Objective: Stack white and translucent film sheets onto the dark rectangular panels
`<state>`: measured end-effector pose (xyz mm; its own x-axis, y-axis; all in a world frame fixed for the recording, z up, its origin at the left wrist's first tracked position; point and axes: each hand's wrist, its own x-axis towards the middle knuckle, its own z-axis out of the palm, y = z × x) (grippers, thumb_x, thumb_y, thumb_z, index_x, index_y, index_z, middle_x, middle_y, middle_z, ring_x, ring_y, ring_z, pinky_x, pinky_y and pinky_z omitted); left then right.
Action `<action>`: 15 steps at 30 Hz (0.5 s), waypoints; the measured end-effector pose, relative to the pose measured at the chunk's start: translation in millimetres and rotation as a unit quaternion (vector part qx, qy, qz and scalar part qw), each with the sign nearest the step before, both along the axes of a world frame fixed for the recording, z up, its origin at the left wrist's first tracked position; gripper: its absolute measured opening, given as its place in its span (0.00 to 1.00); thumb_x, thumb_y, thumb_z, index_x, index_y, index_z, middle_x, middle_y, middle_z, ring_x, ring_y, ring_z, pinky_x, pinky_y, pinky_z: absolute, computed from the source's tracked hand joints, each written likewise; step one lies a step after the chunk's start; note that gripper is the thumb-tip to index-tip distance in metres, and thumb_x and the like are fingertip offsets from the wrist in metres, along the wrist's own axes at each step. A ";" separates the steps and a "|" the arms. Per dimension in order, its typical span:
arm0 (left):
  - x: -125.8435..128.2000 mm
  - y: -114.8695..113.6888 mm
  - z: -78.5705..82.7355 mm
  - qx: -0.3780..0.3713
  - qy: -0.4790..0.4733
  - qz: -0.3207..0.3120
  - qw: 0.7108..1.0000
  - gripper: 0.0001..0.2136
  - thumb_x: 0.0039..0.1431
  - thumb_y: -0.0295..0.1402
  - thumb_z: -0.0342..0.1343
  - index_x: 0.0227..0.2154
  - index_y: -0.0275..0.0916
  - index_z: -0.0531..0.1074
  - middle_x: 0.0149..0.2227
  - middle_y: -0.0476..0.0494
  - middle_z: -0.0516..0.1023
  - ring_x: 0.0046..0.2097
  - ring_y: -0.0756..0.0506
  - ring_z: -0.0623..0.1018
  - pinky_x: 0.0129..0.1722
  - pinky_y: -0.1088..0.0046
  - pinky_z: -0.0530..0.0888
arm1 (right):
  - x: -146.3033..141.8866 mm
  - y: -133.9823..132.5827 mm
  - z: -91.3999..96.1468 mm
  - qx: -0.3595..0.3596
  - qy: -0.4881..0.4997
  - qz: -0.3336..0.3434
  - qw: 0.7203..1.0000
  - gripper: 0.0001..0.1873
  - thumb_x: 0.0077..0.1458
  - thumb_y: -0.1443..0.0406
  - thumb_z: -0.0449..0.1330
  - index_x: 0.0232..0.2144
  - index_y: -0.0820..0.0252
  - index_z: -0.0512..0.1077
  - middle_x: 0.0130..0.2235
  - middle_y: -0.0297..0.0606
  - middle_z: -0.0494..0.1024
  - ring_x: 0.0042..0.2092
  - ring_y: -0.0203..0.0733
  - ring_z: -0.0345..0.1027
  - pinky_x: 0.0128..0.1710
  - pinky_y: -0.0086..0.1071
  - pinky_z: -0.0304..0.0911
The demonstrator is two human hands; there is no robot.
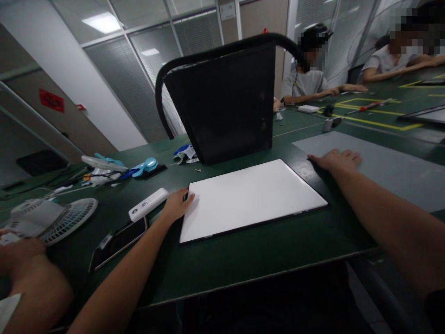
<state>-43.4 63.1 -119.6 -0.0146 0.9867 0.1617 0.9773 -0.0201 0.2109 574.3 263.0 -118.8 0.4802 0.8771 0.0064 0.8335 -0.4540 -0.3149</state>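
Observation:
A flat white panel with a thin dark frame (pixel 250 197) lies on the green table (pixel 243 255) in front of me. My left hand (pixel 177 203) rests at the panel's near-left corner, fingers curled against its edge. My right hand (pixel 336 159) lies flat with fingers stretched out on the table just beyond the panel's far-right corner, at the edge of a grey mat (pixel 389 167). Behind the panel stands a black box-like case with a curved black handle (pixel 225 97).
A white power bank (pixel 149 204) and a dark phone (pixel 120 241) lie left of my left hand. A small white fan (pixel 52 218) and blue and white items (pixel 118 168) sit further left. Another person's arm (pixel 31 278) is at the lower left. Two people sit at the far right.

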 end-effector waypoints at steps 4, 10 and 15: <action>-0.4 0.2 -0.4 -0.003 0.010 0.008 1.000 0.32 0.70 0.52 0.43 0.61 0.31 0.77 0.66 0.31 0.74 0.66 0.33 0.75 0.69 0.57 0.67 | -3.5 3.4 1.9 -0.022 0.014 0.011 1.000 0.61 0.62 0.28 0.50 0.75 0.72 0.55 0.73 0.74 0.44 0.75 0.77 0.34 0.68 0.64 0.34; 1.9 -2.0 2.6 -0.006 0.006 0.002 1.000 0.33 0.71 0.52 0.43 0.60 0.29 0.77 0.66 0.29 0.74 0.66 0.32 0.75 0.69 0.56 0.67 | -13.7 -1.6 10.4 -0.030 0.005 0.003 1.000 0.47 0.66 0.35 0.54 0.72 0.62 0.60 0.73 0.59 0.53 0.74 0.65 0.43 0.72 0.62 0.39; 2.3 -3.0 3.2 0.005 0.006 -0.003 1.000 0.31 0.71 0.51 0.44 0.57 0.31 0.79 0.64 0.28 0.76 0.64 0.32 0.77 0.67 0.55 0.69 | -20.9 -11.2 18.6 0.008 0.009 0.023 1.000 0.33 0.69 0.47 0.60 0.67 0.60 0.66 0.66 0.51 0.66 0.68 0.57 0.59 0.71 0.60 0.52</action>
